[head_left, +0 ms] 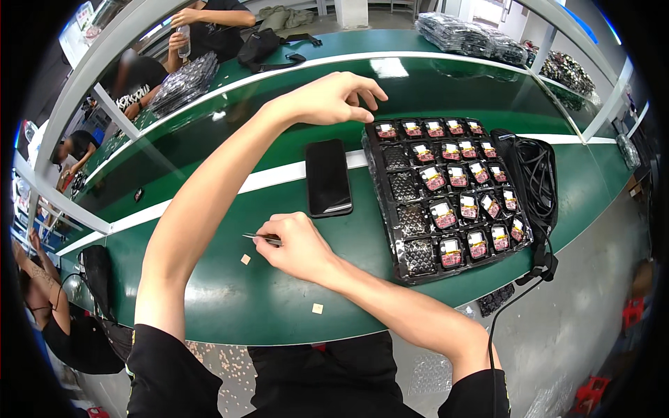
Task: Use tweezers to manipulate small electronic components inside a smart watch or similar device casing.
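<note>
"At the green-topped workbench, who holds what?"

"The right hand pinches what look like slim silver metal tweezers — probably light, stiff, best held mid-shank. The left hand, fingers loosely parted, is by the corner of a black plastic compartment tray; contact cannot be told."

"And that tray?"

"Right of the black rectangular phone — likely light, bendy, best gripped by opposite rims."

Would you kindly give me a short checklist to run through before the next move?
1. Right hand gripping the tweezers: ok.
2. Left hand off the black tray: cannot tell; fingertips are near its far-left corner.
3. All tray pockets filled: not ok; four in the left column are empty.
4. Phone apart from the tray: ok.
5. No loose pale squares on the table: not ok; two lie there.
</note>
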Demonstrator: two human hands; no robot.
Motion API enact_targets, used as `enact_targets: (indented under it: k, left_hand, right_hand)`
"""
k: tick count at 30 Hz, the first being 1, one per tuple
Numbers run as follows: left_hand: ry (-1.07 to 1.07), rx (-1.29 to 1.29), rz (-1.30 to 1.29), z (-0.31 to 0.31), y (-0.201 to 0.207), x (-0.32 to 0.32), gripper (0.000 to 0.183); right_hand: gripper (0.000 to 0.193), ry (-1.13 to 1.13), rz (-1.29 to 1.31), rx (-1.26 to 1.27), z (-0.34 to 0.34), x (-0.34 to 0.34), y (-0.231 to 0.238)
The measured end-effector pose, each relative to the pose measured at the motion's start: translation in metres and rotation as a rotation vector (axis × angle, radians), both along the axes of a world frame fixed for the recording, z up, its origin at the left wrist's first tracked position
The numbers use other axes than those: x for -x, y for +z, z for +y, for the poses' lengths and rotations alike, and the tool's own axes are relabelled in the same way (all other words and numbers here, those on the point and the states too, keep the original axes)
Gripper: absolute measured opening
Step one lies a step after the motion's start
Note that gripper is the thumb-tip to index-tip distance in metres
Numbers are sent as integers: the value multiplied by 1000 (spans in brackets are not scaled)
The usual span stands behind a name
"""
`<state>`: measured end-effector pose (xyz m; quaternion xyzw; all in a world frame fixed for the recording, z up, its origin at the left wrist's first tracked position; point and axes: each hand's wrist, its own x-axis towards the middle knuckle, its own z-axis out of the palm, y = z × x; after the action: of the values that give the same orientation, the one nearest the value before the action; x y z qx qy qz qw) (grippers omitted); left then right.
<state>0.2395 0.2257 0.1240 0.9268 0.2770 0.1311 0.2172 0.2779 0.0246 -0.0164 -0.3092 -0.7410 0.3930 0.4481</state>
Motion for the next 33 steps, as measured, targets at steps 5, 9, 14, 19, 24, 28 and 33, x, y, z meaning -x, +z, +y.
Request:
enact_targets:
  k: [5,9,14,19,24,28,33]
  left_hand:
    - [295,-45,56,12,1,108,44]
    - [620,-43,334,-7,-17,232,59]
    - [762,-136,380,-47,-73,295,71]
    - [613,-148,-18,-67,-98,296,43]
    - [439,-64,-117,-132,-89,242,46]
    - [378,-41,-69,-194,-91,226,42]
    - [532,-187,23,-214,-97,233,60]
  right_hand:
    - [17,-11,-29,15,1,-4,4]
    - [18,23,-51,61,-2,-2,10]
    - [18,23,-52,67,0,-1,11]
    - [17,-8,-71,65,-2,2,19]
    - [14,-161,26,90,-3,-6,15]
    - [13,-138,24,153,-4,-2,14]
    - [12,-143,1,211,-1,-4,14]
